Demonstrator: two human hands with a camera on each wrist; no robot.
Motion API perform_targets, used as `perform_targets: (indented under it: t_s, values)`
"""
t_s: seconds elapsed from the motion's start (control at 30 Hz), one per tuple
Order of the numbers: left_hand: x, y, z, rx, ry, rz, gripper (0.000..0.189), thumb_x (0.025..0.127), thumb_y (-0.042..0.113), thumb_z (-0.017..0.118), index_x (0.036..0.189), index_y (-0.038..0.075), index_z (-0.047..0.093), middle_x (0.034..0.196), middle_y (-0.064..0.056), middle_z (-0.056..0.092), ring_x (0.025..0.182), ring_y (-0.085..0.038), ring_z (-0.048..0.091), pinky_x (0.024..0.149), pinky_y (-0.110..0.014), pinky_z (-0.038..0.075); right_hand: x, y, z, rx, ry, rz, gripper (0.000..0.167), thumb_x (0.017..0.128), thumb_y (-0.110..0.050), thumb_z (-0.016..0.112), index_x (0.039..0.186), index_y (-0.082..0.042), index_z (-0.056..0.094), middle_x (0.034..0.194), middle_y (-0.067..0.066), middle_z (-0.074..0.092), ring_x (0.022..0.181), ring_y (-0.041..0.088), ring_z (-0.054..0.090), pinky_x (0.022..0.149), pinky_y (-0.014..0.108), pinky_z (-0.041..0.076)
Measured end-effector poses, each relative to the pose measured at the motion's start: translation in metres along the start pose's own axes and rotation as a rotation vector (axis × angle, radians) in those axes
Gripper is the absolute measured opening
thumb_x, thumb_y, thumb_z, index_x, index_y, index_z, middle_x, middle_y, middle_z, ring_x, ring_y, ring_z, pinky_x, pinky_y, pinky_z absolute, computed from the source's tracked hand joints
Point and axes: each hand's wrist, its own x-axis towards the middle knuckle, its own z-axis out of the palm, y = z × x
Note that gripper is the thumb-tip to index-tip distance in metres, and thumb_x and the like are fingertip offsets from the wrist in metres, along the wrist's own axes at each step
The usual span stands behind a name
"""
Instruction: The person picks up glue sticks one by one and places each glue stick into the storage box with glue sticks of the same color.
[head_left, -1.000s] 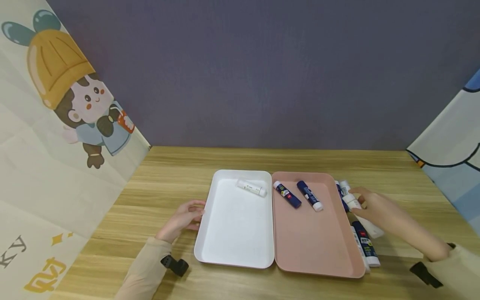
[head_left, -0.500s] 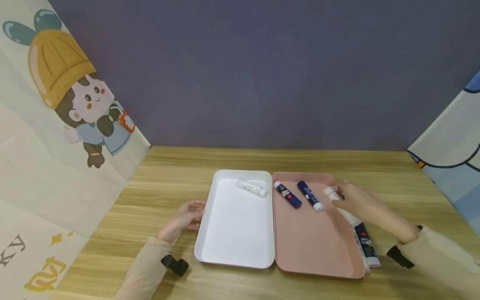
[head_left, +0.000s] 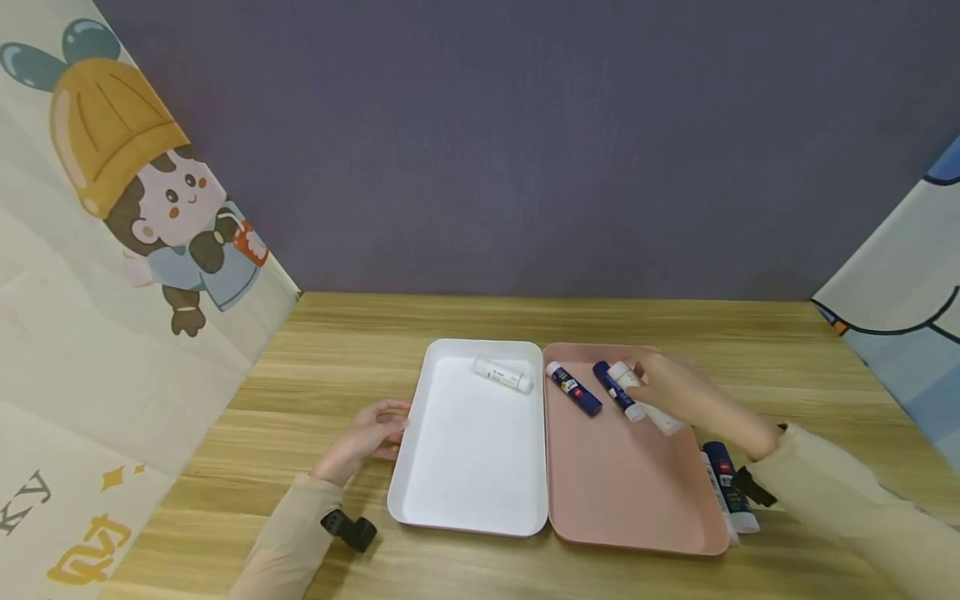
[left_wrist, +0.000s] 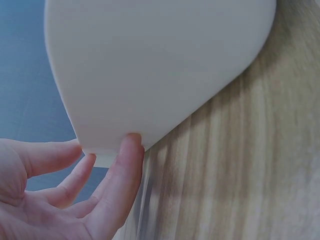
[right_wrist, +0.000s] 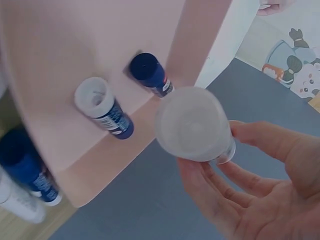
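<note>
My right hand grips a white glue stick over the pink tray, its translucent end facing the right wrist camera. Beneath or beside it in that tray lie two dark blue glue sticks, one at left and one nearer the hand. My left hand touches the left wall of the white tray; in the left wrist view the thumb and a fingertip rest against its outside. Inside that tray, near the back right, a white glue stick lies on its side.
The two trays stand side by side on a wooden table. Right of the pink tray lie more glue sticks, among them a blue one and a white one against the tray wall. A dark grey panel rises behind the table.
My right hand has lifted the white glue stick from the group at the right and carried it left over the pink tray. My left hand stays at the white tray.
</note>
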Motion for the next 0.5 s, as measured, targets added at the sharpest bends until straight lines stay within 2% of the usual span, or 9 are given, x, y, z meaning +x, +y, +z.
perform_targets:
  t_s: [0.23,0.4,0.5]
  values:
    - [0.000,0.000,0.000,0.007,0.006,0.001,0.036,0.091,0.007,0.045,0.124,-0.004,0.037,0.105,-0.019,0.054,0.078,-0.020,0.060,0.067,-0.037,0.052,0.016,-0.008,0.004,0.014,-0.010,-0.021,0.042,0.082,-0.007,0.056,0.120,0.009,0.046,0.088,0.015,0.058,0.050,0.012,0.043,0.046,0.025,0.033]
    - [0.000,0.000,0.000,0.011,0.020,-0.002,0.035,0.091,0.006,0.046,0.124,-0.004,0.038,0.104,-0.019,0.054,0.077,-0.019,0.060,0.066,-0.037,0.052,0.025,-0.016,0.008,-0.034,0.023,-0.040,0.042,0.081,-0.012,0.059,0.119,0.003,0.049,0.083,0.009,0.059,0.056,0.013,0.047,0.046,0.024,0.033]
    - [0.001,0.000,0.000,0.014,0.017,0.000,0.036,0.091,0.007,0.046,0.124,-0.004,0.038,0.105,-0.019,0.054,0.077,-0.019,0.060,0.066,-0.037,0.052,0.031,-0.021,0.010,-0.021,0.025,-0.067,0.042,0.081,-0.012,0.060,0.119,0.003,0.049,0.080,0.007,0.058,0.058,0.012,0.047,0.048,0.025,0.035]
